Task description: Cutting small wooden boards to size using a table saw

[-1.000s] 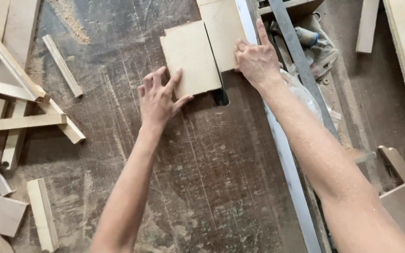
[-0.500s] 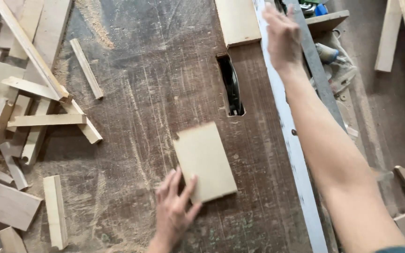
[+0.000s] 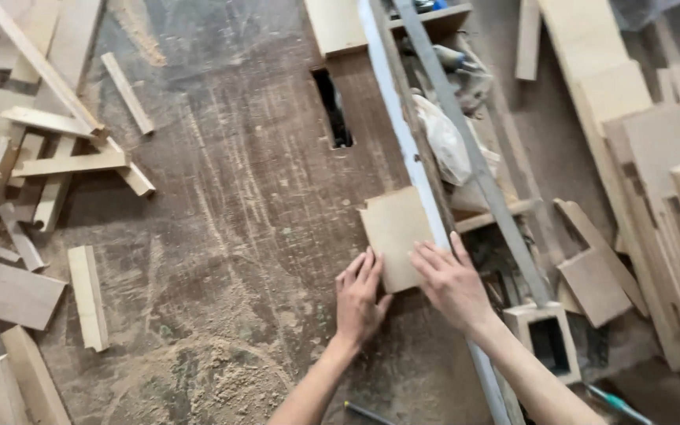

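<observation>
A small flat rectangular wooden board (image 3: 397,228) lies on the worn, dusty saw table (image 3: 245,220), its right edge against the pale metal fence rail (image 3: 403,134). My left hand (image 3: 360,297) rests flat with its fingertips on the board's near left corner. My right hand (image 3: 452,283) lies flat across the board's near right corner and over the rail. Farther up the table is the dark blade slot (image 3: 334,109). Another pale board (image 3: 336,25) lies beyond the slot at the top edge.
Several wooden strips and offcuts (image 3: 49,157) are heaped on the table's left side. Sawdust (image 3: 222,378) covers the near part. Right of the rail are a plastic bag (image 3: 446,142), an open wooden box (image 3: 548,338) and stacked boards (image 3: 655,157).
The board has been pulled back from the blade slot and shifted right against the rail. My right hand came down from the far board onto this one. The view has swung right.
</observation>
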